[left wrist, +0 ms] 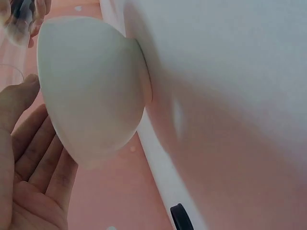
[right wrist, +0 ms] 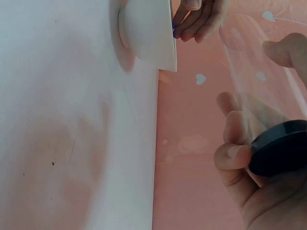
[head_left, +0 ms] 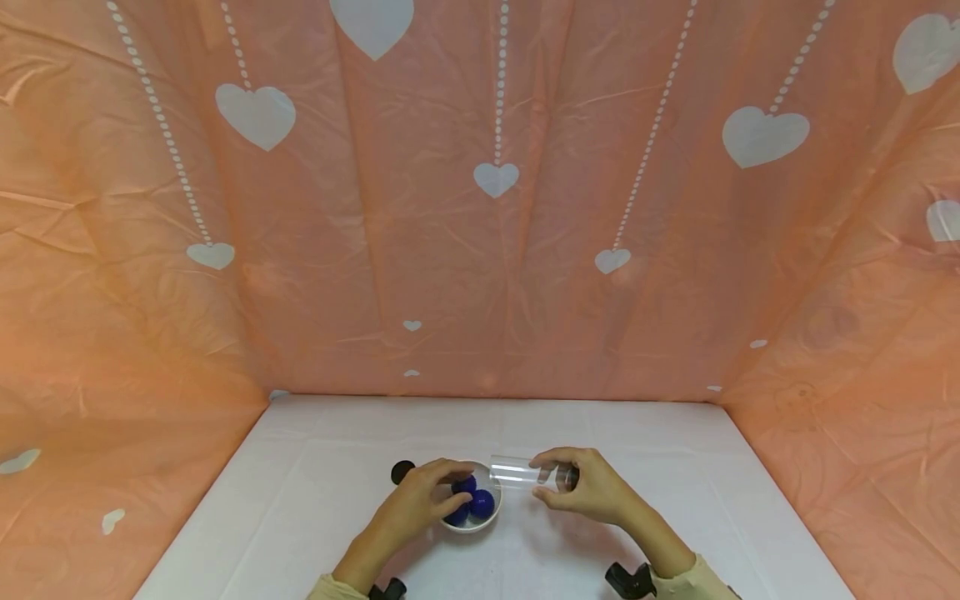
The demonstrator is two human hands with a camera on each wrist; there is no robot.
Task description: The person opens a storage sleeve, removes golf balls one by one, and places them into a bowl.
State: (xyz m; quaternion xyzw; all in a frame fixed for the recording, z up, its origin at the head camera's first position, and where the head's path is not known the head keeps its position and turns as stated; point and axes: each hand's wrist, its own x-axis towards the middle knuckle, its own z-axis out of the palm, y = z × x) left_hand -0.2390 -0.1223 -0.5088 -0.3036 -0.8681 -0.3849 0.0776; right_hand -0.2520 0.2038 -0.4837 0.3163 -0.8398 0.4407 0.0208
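A white bowl (head_left: 486, 525) (left wrist: 91, 86) (right wrist: 148, 36) holds blue balls (head_left: 482, 504), partly covered by my left hand (head_left: 420, 504). That hand (left wrist: 36, 177) hovers over the bowl's left side, its fingers extended and spread from the thumb, with the fingertips right above the balls. To the right, my right hand (head_left: 588, 485) grips a clear cylinder (head_left: 513, 472) near its black base (right wrist: 280, 148). Lying nearly level, the cylinder points its far end at the bowl's right rim, and I see nothing inside it.
A round black lid (head_left: 402, 472) lies on the white table (head_left: 337, 450) just left of the bowl, beside my left hand. Orange cloth (head_left: 450, 275) printed with pale hearts hangs behind the table and along both sides.
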